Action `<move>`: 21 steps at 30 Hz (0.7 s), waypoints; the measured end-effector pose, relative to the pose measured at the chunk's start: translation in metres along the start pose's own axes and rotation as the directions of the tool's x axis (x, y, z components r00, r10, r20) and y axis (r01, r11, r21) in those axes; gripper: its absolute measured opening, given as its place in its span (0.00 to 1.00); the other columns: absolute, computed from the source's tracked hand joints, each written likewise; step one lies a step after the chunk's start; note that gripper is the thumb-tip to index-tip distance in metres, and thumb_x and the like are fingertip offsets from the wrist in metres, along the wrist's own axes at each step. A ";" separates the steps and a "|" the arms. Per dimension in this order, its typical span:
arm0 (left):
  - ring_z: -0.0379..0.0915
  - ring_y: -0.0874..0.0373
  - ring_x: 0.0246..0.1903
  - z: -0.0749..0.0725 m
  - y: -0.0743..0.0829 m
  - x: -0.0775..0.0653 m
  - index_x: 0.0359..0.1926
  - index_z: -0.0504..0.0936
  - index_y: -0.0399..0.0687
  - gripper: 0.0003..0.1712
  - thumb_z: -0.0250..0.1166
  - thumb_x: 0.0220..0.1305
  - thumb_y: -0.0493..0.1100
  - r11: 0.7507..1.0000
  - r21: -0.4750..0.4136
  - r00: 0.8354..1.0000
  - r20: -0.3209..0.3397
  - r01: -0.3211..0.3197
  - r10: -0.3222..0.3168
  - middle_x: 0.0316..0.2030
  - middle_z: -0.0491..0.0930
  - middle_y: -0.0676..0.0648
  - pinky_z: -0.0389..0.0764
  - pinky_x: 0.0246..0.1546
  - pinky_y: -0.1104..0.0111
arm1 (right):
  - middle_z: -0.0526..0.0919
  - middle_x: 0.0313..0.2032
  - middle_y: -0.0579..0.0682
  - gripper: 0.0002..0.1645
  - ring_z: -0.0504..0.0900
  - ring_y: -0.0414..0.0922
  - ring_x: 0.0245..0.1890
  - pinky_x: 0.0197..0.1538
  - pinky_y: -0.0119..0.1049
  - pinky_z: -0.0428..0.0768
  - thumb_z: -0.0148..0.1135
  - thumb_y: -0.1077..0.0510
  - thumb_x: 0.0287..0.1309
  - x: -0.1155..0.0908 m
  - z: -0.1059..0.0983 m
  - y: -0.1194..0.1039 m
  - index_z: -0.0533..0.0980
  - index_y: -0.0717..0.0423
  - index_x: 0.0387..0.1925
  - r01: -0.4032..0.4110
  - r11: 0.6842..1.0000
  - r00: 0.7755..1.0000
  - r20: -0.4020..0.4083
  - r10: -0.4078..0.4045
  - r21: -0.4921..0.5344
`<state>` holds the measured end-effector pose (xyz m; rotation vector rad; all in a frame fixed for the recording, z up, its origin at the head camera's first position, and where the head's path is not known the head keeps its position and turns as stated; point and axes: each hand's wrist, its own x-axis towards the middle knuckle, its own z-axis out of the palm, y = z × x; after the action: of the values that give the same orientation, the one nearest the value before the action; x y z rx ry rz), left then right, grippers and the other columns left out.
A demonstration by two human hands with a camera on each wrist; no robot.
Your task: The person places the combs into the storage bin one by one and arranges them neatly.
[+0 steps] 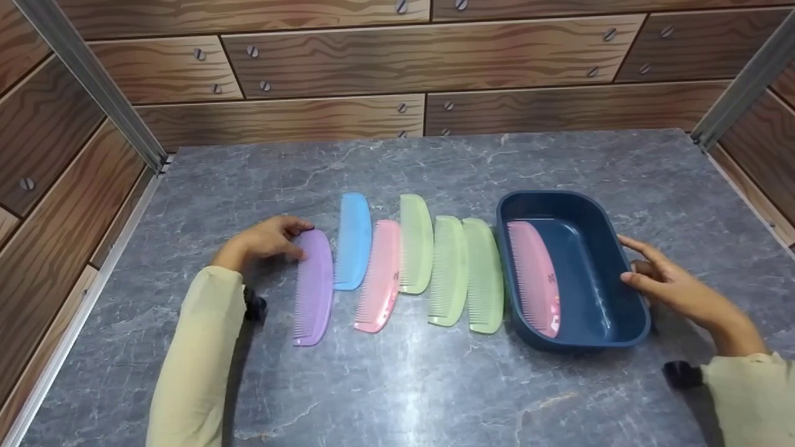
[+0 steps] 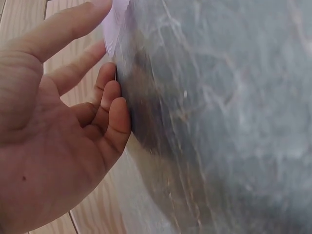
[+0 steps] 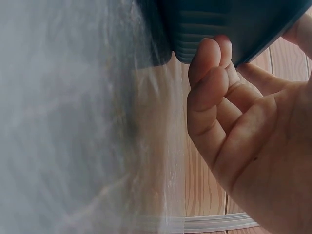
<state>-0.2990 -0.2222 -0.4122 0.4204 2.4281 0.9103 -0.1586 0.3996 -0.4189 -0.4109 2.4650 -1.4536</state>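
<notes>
In the head view my left hand (image 1: 268,237) is at the upper end of a purple comb (image 1: 315,288), pinching it between thumb and index finger. The left wrist view shows a bit of the purple comb (image 2: 115,22) at those fingertips, while the other fingers curl near the tabletop. My right hand (image 1: 674,282) holds the right rim of a dark blue plastic tub (image 1: 640,323), thumb at the edge. Inside the tub, against its left side, lies a pink comb (image 1: 535,279). The tub's ribbed outer wall (image 3: 202,29) shows beside my curled fingers in the right wrist view.
Between purple comb and tub lie a blue comb (image 1: 353,242), a pink comb (image 1: 380,276) and three green combs, the rightmost green comb (image 1: 486,276) close by the tub. The grey marbled table (image 1: 372,397) is bordered by wood-patterned walls (image 1: 428,62) with metal corner posts.
</notes>
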 end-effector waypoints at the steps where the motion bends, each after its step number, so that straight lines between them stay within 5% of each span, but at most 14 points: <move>1: 0.65 0.42 0.57 -0.001 0.000 0.000 0.67 0.66 0.37 0.37 0.67 0.57 0.38 1.000 0.004 1.000 0.011 -0.008 0.008 0.60 0.69 0.32 0.68 0.59 0.52 | 0.76 0.32 0.38 0.38 0.75 0.31 0.29 0.30 0.31 0.76 0.45 0.66 0.71 0.000 0.000 0.000 0.46 0.42 0.74 -0.006 1.000 1.000 -0.003 0.006 -0.001; 8: 0.62 0.37 0.64 -0.003 0.000 -0.001 0.68 0.66 0.39 0.38 0.67 0.57 0.35 0.997 0.045 0.996 0.067 -0.062 0.059 0.64 0.66 0.32 0.63 0.66 0.46 | 0.79 0.37 0.41 0.38 0.79 0.34 0.33 0.33 0.32 0.80 0.44 0.66 0.71 0.000 0.000 0.000 0.45 0.42 0.75 -0.013 1.000 1.000 0.007 0.013 0.007; 16: 0.56 0.34 0.67 -0.003 -0.001 -0.003 0.70 0.65 0.49 0.38 0.68 0.59 0.38 0.999 0.027 0.997 0.067 0.025 -0.027 0.66 0.56 0.33 0.59 0.67 0.45 | 0.79 0.35 0.40 0.38 0.78 0.33 0.31 0.32 0.31 0.78 0.44 0.67 0.70 0.000 0.000 0.001 0.47 0.42 0.74 0.013 1.000 1.000 0.000 -0.013 0.010; 21: 0.58 0.35 0.65 -0.003 -0.003 -0.002 0.68 0.67 0.46 0.37 0.69 0.58 0.38 1.000 0.027 0.998 0.069 -0.002 0.000 0.64 0.61 0.34 0.59 0.67 0.45 | 0.81 0.40 0.38 0.38 0.82 0.33 0.37 0.35 0.31 0.81 0.44 0.69 0.70 0.000 -0.001 0.002 0.48 0.40 0.74 0.020 0.997 1.000 0.017 -0.022 0.072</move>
<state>-0.2992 -0.2268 -0.4113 0.4554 2.3803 0.8502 -0.1594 0.4011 -0.4208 -0.4343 2.3937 -1.5352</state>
